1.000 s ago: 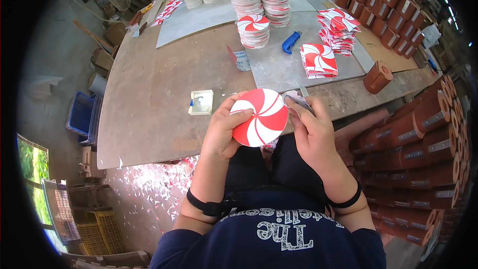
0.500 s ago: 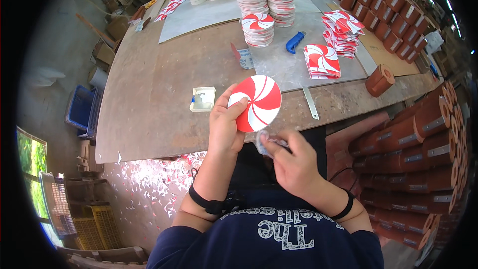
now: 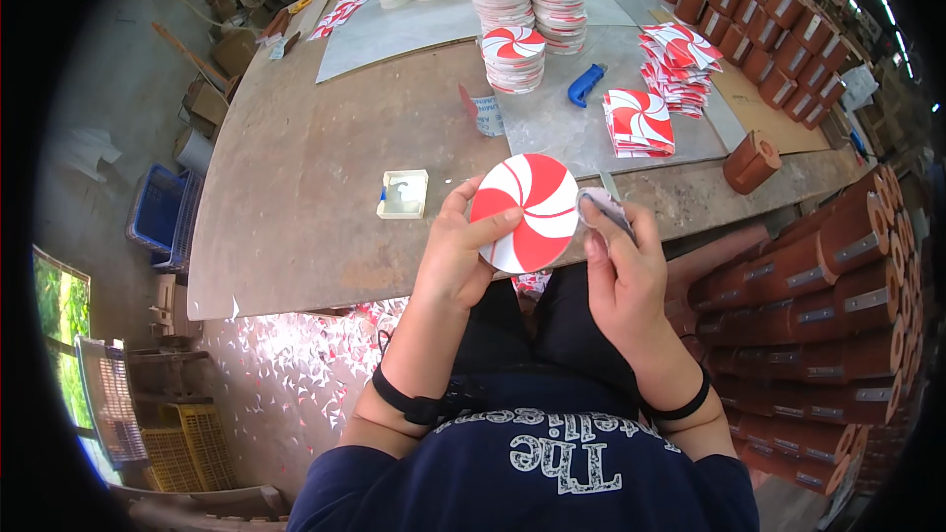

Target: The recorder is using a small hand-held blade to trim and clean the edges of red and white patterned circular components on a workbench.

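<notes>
My left hand grips a round disc with a red and white swirl, thumb on its face and fingers behind the left edge. At the disc's right edge, my right hand pinches a small folded greyish-white piece of sandpaper, close against the rim. Whether it touches the rim is hard to tell. Past the disc lies a curled sheet of sandpaper with a printed back. A shallow square dish with pale contents sits to the left of my left hand.
Finished-looking swirl discs stand in stacks farther back, beside a blue-handled cutter. Square swirl sheets are piled to the right. A brown block stands near the table edge; stacked brown cylinders crowd the right. Paper scraps litter the floor.
My right hand has moved up and right with the sandpaper, from below the disc to its right edge. The disc has shifted slightly right and turned in my left hand.
</notes>
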{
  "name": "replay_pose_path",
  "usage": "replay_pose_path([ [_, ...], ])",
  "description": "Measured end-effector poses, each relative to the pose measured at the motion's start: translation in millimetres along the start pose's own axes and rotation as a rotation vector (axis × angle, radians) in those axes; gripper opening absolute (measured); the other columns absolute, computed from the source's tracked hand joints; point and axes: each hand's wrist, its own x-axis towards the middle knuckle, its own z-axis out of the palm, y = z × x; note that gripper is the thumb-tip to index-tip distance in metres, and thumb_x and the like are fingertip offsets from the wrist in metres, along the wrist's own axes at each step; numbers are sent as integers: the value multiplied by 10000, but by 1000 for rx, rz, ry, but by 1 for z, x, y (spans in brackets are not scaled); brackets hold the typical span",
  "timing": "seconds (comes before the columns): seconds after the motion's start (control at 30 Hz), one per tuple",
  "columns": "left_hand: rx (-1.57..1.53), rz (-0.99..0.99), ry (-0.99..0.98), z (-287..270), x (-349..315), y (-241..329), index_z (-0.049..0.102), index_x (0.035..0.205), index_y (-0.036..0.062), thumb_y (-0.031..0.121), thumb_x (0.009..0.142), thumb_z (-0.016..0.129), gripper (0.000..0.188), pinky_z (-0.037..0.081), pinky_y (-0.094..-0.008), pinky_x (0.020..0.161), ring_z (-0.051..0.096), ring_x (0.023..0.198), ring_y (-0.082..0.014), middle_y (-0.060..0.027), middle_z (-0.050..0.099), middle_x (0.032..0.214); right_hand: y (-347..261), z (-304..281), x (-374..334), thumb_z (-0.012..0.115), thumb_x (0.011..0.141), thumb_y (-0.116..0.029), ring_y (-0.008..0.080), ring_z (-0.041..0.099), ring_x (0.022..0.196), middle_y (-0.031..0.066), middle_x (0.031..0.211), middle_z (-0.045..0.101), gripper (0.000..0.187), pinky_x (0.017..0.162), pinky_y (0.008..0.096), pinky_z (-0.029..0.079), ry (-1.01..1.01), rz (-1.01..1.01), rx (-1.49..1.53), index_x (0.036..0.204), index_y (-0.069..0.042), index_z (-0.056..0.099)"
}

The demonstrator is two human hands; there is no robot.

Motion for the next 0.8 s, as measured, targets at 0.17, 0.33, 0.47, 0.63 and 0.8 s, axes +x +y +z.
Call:
replay_pose_path([
  [0.17, 74, -10, -114, 6, -3, 0, 291, 1207, -38, -64, 702, 610, 598, 493, -346, 761, 542, 957, -234, -168, 511, 1041, 4, -7, 7, 542, 732, 27, 253, 567, 730, 124, 880, 514, 326, 602, 304, 460, -27, 2, -78, 1048, -51, 568],
  [0.33, 30, 48, -15, 8, -3, -1, 324, 1179, -25, -62, 712, 601, 544, 484, -339, 789, 547, 950, -219, -157, 513, 1046, 0, -4, 4, 543, 707, 42, 257, 560, 728, 126, 876, 505, 368, 606, 308, 457, -48, 30, -36, 1059, -61, 566],
  [0.47, 34, 72, 18, 6, -1, -3, 336, 1163, -20, -64, 719, 593, 515, 486, -339, 789, 550, 944, -215, -153, 514, 1043, -1, 5, -6, 560, 669, 42, 261, 540, 732, 125, 880, 490, 421, 618, 315, 452, -12, -46, -86, 1074, -70, 564],
  [0.63, -13, 107, 49, 6, 0, -6, 340, 1160, -12, -67, 734, 573, 488, 489, -333, 784, 552, 937, -215, -146, 516, 1041, -8, 13, -20, 549, 640, 56, 248, 533, 724, 112, 888, 493, 455, 606, 301, 448, -10, -65, -80, 1073, -82, 573],
  [0.8, -59, 96, 43, 4, 4, -10, 338, 1168, -4, -50, 752, 559, 473, 493, -336, 775, 552, 937, -218, -139, 515, 1046, -12, 24, -31, 565, 633, 46, 240, 538, 706, 103, 871, 508, 414, 586, 304, 451, -106, -91, 64, 1028, -76, 590],
])
